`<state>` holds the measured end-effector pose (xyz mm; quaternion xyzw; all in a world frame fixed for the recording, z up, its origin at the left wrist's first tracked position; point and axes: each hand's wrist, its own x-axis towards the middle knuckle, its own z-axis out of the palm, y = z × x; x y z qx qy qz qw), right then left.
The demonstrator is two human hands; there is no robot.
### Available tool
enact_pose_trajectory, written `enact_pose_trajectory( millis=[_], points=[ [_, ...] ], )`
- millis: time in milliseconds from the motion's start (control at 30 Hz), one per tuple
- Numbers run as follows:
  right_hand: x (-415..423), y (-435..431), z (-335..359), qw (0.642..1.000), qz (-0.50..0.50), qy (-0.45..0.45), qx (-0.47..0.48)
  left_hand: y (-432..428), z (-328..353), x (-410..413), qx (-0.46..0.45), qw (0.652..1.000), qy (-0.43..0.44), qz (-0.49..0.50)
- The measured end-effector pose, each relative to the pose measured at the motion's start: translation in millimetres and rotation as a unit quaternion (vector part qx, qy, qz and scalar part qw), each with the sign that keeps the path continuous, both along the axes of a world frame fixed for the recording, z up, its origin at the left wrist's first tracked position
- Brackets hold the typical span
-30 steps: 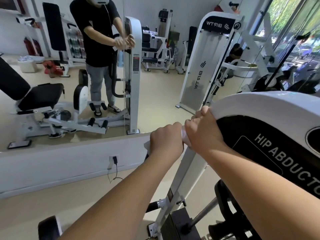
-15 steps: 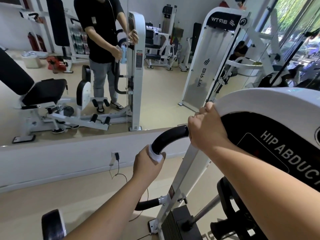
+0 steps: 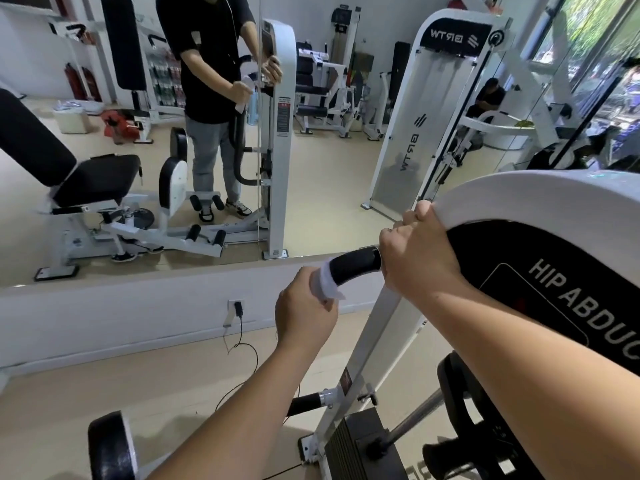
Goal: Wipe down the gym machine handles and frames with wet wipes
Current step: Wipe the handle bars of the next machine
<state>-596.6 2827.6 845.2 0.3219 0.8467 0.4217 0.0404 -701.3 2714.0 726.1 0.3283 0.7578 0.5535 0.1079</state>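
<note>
- A wall mirror fills the far left of the gym, reflecting a person in a black shirt standing at the white machine.
- Left of centre, the left hand has its grip clenched around a white wet wipe, which is wrapped over the black handle at its left, lower stretch; the forearm reaches up from the near bottom edge.
- The step in hand appears to be wiping the handle, with the wipe well along the curved bar from its mounting point.
- The next move likely calls for sliding the wrapped wipe along the remaining bare black length while keeping pressure round the bar.
- To the right, the right hand has its grip closed over the edge of the white frame, just where the handle meets it, seemingly bracing.
- Far right, the black panel reads "HIP ABDUC", cut off by the picture edge.
</note>
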Motion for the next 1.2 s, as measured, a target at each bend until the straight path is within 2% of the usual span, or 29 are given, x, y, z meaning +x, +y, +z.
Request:
enact_pose_trajectory(
  millis=[67,133,233,333,433,500,533,600,667,767,867,933,1000,1100,1200],
  points=[
    [-0.5,0.9,-1.0,1.0,-0.001,0.001,0.004,-4.9,-15.1,0.4,0.022,0.997,-0.072,0.002],
    [-0.1,0.8,-0.9,1.0,-0.005,-0.001,-0.004,-5.0,-19.0,0.8,0.023,0.996,-0.082,0.009],
    [-0.8,-0.3,-0.2,1.0,-0.009,-0.005,-0.011,-5.1,-8.5,-1.4,-0.028,0.996,-0.083,0.001],
    [-1.5,0.7,-1.1,1.0,-0.007,-0.005,-0.009,1.9,21.3,-3.0,-0.084,0.996,-0.023,-0.024],
    [-1.1,1.4,-1.6,1.0,-0.006,-0.003,-0.011,11.1,47.7,2.2,-0.119,0.986,0.107,-0.037],
    [-0.8,2.0,-1.8,1.0,-0.007,0.002,-0.012,9.2,47.0,3.1,-0.104,0.984,0.143,-0.034],
    [-0.4,2.2,-2.1,1.0,-0.009,0.002,-0.013,6.1,40.6,2.5,-0.08,0.989,0.122,-0.036],
    [-0.1,2.4,-2.8,1.0,-0.006,0.0,-0.015,-4.5,20.0,1.6,-0.03,0.999,0.022,-0.036],
    [0.5,1.6,-2.4,1.0,-0.006,-0.005,-0.016,-15.5,-2.1,-1.2,-0.041,0.996,-0.056,-0.048],
    [-0.5,-3.9,3.8,0.999,0.002,0.007,-0.045,-25.5,-17.1,-11.9,-0.095,0.983,-0.103,-0.114],
    [0.5,-3.7,6.6,0.997,-0.003,0.016,-0.079,-31.8,-12.9,-15.8,-0.111,0.975,-0.116,-0.153],
    [-2.7,-5.8,4.1,0.989,0.025,0.054,-0.133,-34.7,-13.0,-15.4,-0.145,0.976,-0.086,-0.141],
    [-7.9,-19.7,1.4,0.968,0.062,0.12,-0.214,-39.4,-14.6,-13.3,-0.152,0.973,-0.115,-0.129],
    [-24.0,-40.9,-4.8,0.972,0.127,0.043,-0.193,-48.8,-23.6,-11.7,-0.089,0.969,-0.218,-0.08],
    [-42.6,-42.5,-6.9,0.974,0.129,0.014,-0.185,-59.8,-30.7,-13.6,-0.038,0.956,-0.291,0.008]
  ],
)
